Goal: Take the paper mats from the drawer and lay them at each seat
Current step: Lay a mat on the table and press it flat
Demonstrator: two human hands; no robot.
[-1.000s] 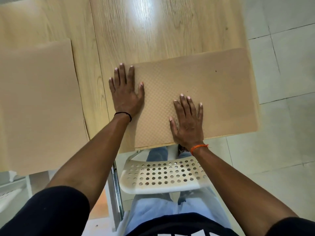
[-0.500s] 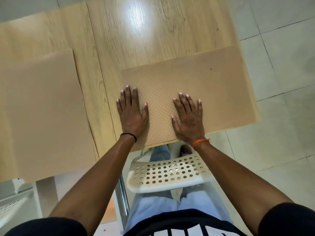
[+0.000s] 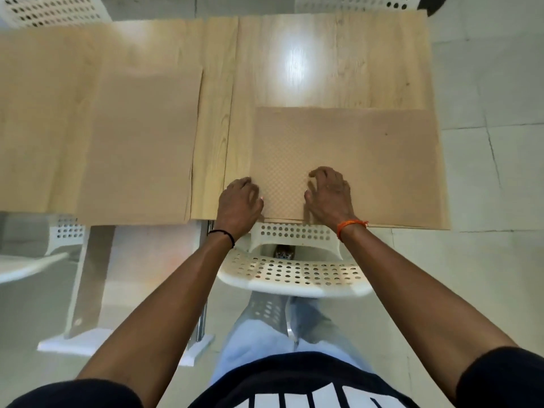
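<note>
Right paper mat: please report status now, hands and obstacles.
Both hands, left hand and right hand, fingers curled on right paper mat. Mat flat at table edge. Nothing in the way.

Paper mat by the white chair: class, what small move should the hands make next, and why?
Probably lift both hands clear. The paper mat lies flat with its near edge along the table edge, above the white chair. The left hand and right hand sit at that edge, so this seat looks done.

Both hands (image 3: 329,195) apparently loosely curled
</note>
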